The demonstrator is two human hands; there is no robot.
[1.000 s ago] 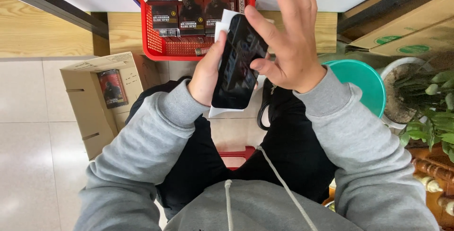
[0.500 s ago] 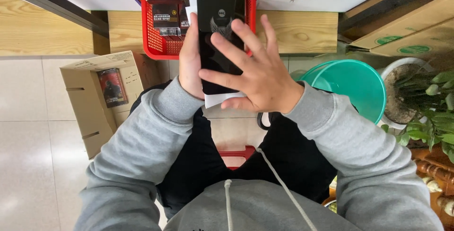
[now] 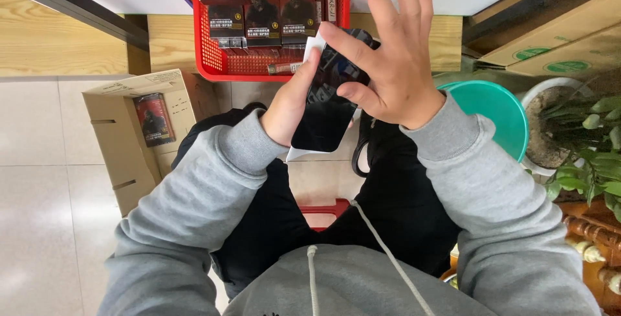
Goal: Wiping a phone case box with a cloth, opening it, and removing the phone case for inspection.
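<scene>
I sit with a black phone (image 3: 326, 106) held up over my lap. My left hand (image 3: 291, 106) grips its left edge, together with a white sheet (image 3: 301, 154) behind it. The fingers of my right hand (image 3: 388, 64) are spread apart, and the thumb and palm rest on the upper part of the phone's dark glass. The phone is tilted, top end to the right. Both arms are in grey sleeves.
A red basket (image 3: 213, 64) with dark product boxes sits on a wooden shelf ahead. An open cardboard box (image 3: 129, 135) stands on the floor at left. A teal stool (image 3: 498, 112) and a potted plant (image 3: 582, 135) are at right. A red stool (image 3: 323, 212) is under me.
The phone was turned upright with its back showing half a second ago; now it is tilted again with the glass side up. My right hand lifted its fingers and spread them.
</scene>
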